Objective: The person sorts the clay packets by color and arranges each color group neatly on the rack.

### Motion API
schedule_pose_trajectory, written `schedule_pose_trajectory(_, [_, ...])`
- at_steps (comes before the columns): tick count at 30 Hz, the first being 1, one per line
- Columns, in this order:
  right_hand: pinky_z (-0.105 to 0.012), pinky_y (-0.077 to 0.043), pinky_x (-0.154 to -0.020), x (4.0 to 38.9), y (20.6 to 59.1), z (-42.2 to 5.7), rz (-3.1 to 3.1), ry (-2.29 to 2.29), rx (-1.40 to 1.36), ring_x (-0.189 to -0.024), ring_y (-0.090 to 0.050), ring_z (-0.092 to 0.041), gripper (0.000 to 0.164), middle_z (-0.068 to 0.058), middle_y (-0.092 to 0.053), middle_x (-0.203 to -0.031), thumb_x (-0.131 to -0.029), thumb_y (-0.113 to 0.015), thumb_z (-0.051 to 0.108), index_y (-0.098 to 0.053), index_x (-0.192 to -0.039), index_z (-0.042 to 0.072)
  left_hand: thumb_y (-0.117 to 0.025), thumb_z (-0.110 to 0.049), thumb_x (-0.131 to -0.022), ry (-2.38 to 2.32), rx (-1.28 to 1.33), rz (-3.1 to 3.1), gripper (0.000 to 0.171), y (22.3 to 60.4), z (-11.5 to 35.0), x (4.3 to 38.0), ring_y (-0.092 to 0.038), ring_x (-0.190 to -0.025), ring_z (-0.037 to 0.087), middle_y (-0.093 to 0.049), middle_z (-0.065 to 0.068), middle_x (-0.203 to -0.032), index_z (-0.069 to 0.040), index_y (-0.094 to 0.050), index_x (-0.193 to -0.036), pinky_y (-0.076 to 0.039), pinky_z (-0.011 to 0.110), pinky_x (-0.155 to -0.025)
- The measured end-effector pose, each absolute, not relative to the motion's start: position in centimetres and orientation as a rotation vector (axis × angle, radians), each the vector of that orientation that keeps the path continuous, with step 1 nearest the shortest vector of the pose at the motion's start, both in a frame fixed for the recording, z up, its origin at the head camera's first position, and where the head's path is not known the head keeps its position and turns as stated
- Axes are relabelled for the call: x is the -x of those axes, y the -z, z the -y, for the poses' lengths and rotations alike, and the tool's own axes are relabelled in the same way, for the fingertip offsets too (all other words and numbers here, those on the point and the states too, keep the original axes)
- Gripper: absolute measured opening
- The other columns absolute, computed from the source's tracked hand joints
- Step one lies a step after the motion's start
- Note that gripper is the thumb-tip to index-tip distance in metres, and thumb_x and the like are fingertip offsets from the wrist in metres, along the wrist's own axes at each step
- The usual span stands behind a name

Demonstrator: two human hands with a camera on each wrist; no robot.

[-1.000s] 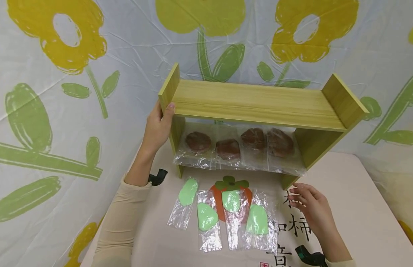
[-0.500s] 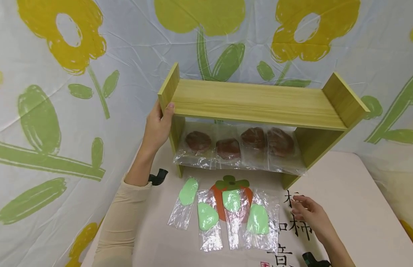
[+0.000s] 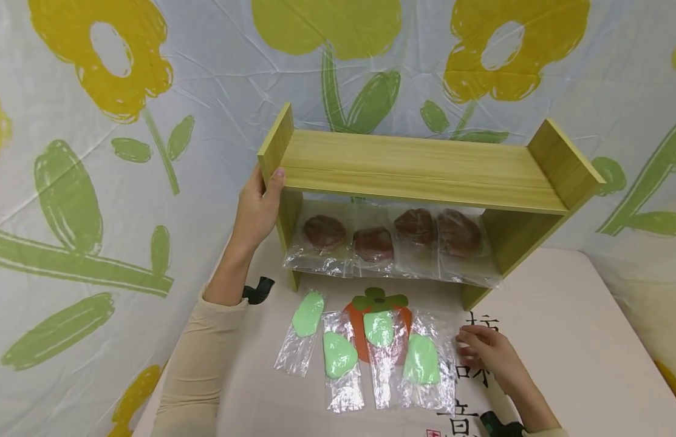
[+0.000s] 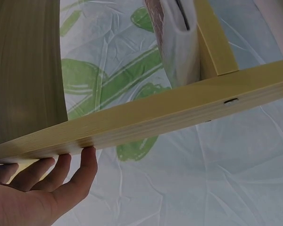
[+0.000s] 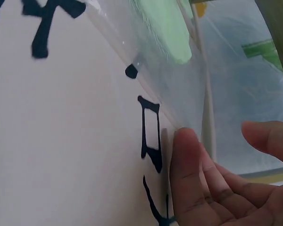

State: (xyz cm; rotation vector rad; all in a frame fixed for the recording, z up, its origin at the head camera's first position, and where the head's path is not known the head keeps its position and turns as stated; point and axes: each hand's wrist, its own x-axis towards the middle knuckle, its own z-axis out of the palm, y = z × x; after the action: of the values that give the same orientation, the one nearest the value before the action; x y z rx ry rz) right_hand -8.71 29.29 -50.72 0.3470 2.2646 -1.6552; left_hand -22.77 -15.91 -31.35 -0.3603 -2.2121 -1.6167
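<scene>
My left hand [image 3: 257, 209] grips the left side panel of a two-tier wooden shelf [image 3: 419, 167], thumb over its front edge. The left wrist view shows the fingers [image 4: 80, 179] against the panel's outer face. My right hand [image 3: 495, 357] hovers at the right edge of a clear plastic bag holding a flat light-green piece [image 3: 422, 359]. Up close in the right wrist view, a fingertip is right at the bag's [image 5: 179, 103] edge, with the thumb [image 5: 266, 136] apart from the fingers. Several similar bags with green pieces [image 3: 339, 354] lie in a row on the table.
On the shelf's lower board, several clear bags with dark brown pieces [image 3: 324, 232] lie side by side, hanging slightly over its front edge. The pale tablecloth [image 3: 562, 328] bears a printed persimmon [image 3: 359, 331] and black characters. A flowered cloth [image 3: 217, 79] hangs behind.
My right hand has moved left and down, from beside the shelf's right foot to the rightmost green bag. The left hand keeps its grip; shelf and bags have not moved.
</scene>
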Motion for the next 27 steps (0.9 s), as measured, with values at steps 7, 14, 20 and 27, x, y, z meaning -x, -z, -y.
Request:
schedule_pose_trajectory(7, [-0.033,-0.056,-0.064,9.4,51.2,-29.0,-2.074,1.774,-0.35,-0.08,-0.067,-0.023,0.053,-0.016,-0.066,-0.108,-0.105,-0.057,0.023,-0.042,-0.138,-0.016,-0.047,-0.047,-0.104,1.632,0.376,2.203,0.056,31.4,15.9,22.7,-0.054,-0.119,0.025,-0.057,0.015,-0.131,-0.012,-0.045,-0.148,-0.044,0.053,-0.095])
schedule_pose_trajectory(14, [-0.028,-0.052,-0.051,9.8,51.9,-28.4,-2.143,1.683,-0.306,-0.059,-0.06,-0.016,0.039,-0.012,-0.063,-0.083,-0.102,-0.059,0.016,-0.054,-0.125,-0.015,-0.047,-0.049,-0.104,1.63,0.368,2.207,0.057,31.4,15.8,22.7,-0.053,-0.118,0.024,-0.057,0.015,-0.131,-0.013,-0.046,-0.148,-0.044,0.053,-0.094])
schedule_pose_trajectory(20, [-0.032,-0.05,-0.044,10.0,52.3,-27.0,-2.516,1.287,-0.229,-0.046,-0.057,-0.019,0.021,-0.008,-0.059,-0.062,-0.094,-0.07,0.015,-0.064,-0.098,-0.004,-0.047,-0.047,-0.104,1.636,0.366,2.209,0.056,31.4,15.9,22.7,-0.053,-0.118,0.025,-0.057,0.015,-0.13,-0.013,-0.045,-0.148,-0.045,0.053,-0.094])
schedule_pose_trajectory(27, [-0.029,-0.044,-0.04,10.1,52.3,-26.7,-2.59,1.216,-0.097,-0.043,-0.053,-0.019,0.014,-0.005,-0.055,-0.057,-0.095,-0.067,0.012,-0.062,-0.093,-0.001,-0.047,-0.048,-0.104,1.64,0.355,2.216,0.056,31.4,15.9,22.8,-0.053,-0.118,0.024,-0.057,0.015,-0.131,-0.015,-0.045,-0.149,-0.044,0.053,-0.094])
